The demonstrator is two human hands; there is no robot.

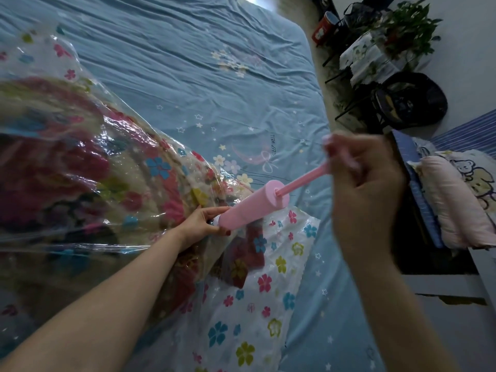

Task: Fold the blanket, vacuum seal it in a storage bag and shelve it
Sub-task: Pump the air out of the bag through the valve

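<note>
A clear storage bag [268, 304] printed with coloured flowers lies on the bed, and the folded red-and-cream floral blanket [67, 167] fills it. A pink hand pump [255, 205] stands tilted on the bag, its lower end pressed where the valve sits under my fingers. My left hand [204, 224] grips the pump's base against the bag. My right hand [359, 178] is closed around the pump's handle, with the pink rod [306, 178] pulled out of the barrel.
The bed carries a light blue sheet [188, 63] with star prints. Beyond its right edge are a plant [410, 25] on a small covered table, a dark bag [410, 100], a red container [324, 25], and folded pink bedding [456, 200].
</note>
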